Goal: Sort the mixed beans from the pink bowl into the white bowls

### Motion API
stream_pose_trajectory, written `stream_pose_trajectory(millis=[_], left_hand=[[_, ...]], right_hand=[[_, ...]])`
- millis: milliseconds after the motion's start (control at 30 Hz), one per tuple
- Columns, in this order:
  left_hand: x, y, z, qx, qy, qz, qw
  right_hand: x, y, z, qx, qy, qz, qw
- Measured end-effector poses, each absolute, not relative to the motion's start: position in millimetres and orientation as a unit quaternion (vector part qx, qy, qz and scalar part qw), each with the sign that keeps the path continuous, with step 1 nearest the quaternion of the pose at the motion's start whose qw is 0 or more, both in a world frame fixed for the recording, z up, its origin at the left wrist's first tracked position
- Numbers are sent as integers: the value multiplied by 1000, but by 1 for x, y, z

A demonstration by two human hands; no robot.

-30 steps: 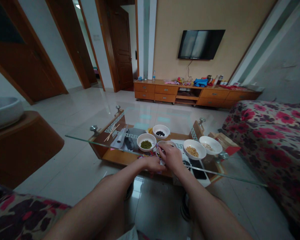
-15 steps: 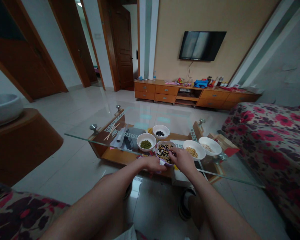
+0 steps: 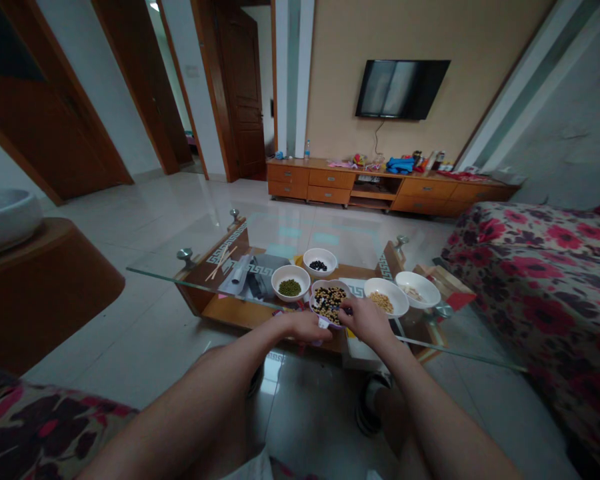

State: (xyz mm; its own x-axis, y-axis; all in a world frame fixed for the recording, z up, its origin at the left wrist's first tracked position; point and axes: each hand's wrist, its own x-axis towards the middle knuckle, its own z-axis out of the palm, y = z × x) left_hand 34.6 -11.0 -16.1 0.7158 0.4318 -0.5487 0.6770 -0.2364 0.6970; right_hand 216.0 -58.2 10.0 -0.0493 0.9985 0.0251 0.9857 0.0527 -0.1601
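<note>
The left hand [image 3: 305,327] has its fingers [image 3: 313,325] curled closed on the near rim of a purple-rimmed bowl of mixed beans [image 3: 329,302], which sits between both hands over the glass worktop [image 3: 460,351]. The right hand [image 3: 366,321] grips the bowl's right edge with bent fingers [image 3: 349,312], just beside a white bowl of yellow beans [image 3: 381,301].

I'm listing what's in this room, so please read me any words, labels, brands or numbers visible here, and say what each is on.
No words, brands or numbers can be read.
Water bottle on the wooden sideboard: its label is too small to read.
White packet under the glass tabletop: any print is too blurred to read.
Key-pattern border on the low table: decoration, not lettering.
</note>
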Motion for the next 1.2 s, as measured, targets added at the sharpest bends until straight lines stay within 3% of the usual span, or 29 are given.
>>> stream_pose_trajectory(millis=[1200], left_hand=[[34,-11,-20,777,361,-117,502]], right_hand=[[216,-55,3,-680,-730,41,54]])
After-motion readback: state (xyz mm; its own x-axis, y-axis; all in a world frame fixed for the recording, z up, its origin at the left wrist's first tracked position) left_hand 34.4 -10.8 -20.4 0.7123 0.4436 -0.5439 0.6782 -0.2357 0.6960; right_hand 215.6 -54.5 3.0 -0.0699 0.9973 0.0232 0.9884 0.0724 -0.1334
